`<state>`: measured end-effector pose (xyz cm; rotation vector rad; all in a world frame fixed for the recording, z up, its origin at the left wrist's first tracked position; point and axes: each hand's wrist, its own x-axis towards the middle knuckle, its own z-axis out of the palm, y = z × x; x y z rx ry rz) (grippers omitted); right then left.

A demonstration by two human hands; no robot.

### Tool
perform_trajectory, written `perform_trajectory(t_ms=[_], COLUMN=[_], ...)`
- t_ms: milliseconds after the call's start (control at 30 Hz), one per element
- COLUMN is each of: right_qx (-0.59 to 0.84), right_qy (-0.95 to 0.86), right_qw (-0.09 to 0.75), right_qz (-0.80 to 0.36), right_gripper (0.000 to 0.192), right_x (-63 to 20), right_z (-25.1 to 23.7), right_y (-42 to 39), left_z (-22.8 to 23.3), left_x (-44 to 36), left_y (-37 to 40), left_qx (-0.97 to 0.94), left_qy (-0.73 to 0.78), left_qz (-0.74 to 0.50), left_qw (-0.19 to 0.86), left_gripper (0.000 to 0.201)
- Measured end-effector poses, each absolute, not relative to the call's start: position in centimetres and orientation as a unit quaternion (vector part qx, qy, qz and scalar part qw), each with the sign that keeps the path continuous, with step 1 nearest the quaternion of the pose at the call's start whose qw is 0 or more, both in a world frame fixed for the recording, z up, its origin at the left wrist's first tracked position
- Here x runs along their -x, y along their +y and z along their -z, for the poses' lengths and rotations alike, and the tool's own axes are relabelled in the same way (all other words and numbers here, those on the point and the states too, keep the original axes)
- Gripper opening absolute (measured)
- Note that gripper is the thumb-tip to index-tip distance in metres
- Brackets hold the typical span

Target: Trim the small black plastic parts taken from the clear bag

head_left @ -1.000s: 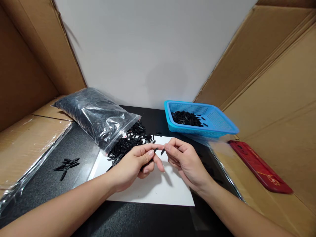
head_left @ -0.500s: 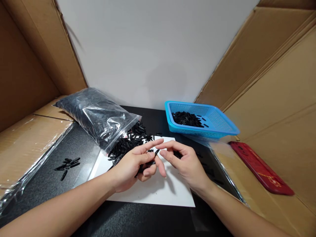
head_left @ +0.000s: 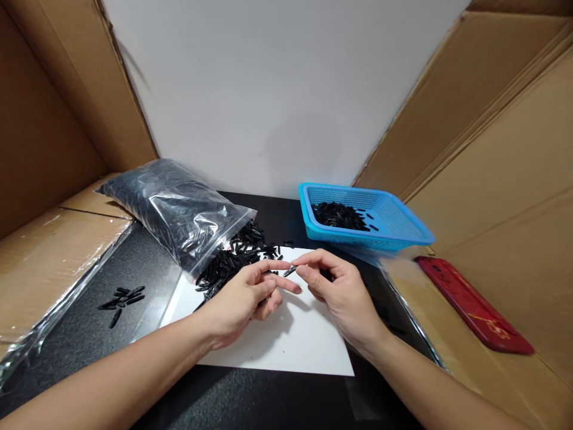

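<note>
Cardboard walls [head_left: 505,149] are closing in the workspace on both sides, with a pale wall behind. A dark surface [head_left: 147,280] is carrying everything, and a white sheet [head_left: 295,340] is lying on its middle. A clear plastic bag [head_left: 174,209] packed with small black pieces is lying at the left, its mouth spilling a loose pile [head_left: 228,260] onto the sheet's far corner. A blue mesh basket [head_left: 403,230] is sitting at the right rear, holding a shallow heap of the same pieces, and a red flat object [head_left: 474,307] is lying on the cardboard beside it. A small cluster of pieces [head_left: 123,297] is resting apart at the left.

The left hand [head_left: 242,298] is hovering over the sheet, fingers partly curled with the index and middle extended; whether it is holding pieces in its palm is unclear. The right hand [head_left: 342,292] is pinching one black piece [head_left: 289,271] between thumb and forefinger, just above the sheet, its other end meeting the left fingertips.

The piece is looking very light, short, slim and stiff, probably smooth plastic, so it is likely slipping easily. A fingertip pinch across its middle is probably suiting it best.
</note>
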<state>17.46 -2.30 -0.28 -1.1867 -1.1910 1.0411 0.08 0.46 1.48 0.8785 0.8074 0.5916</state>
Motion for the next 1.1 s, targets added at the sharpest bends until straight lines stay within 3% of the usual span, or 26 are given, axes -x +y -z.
perform_trajectory(t_ms=[467,667,833,1100], right_qx=[0.471,0.460,0.411,0.404], right_qy=[-0.467,-0.446,-0.375,-0.387], right_qw=[0.558,0.567,0.575,0.543], right_qz=[-0.499,-0.518,-0.600,-0.626], right_gripper=[0.029,0.032,0.030,0.034], right_x=[-17.4,-17.2,-17.2,-17.1], right_z=[0.4,0.2,-0.5,-0.1], right_y=[-2.3,-2.4,-2.3,-2.1], left_z=[-1.5,-1.6,-1.5,-1.5], left_x=[-0.2,-0.2,-0.1,-0.3], left_y=[0.4,0.7,0.7,0.5], left_qx=[-0.445,-0.415,-0.415,-0.445], left_qy=[0.333,0.362,0.363,0.365], left_qz=[-0.292,-0.315,-0.306,-0.310], left_qw=[0.778,0.773,0.776,0.757], left_gripper=[0.034,0.020,0.015,0.026])
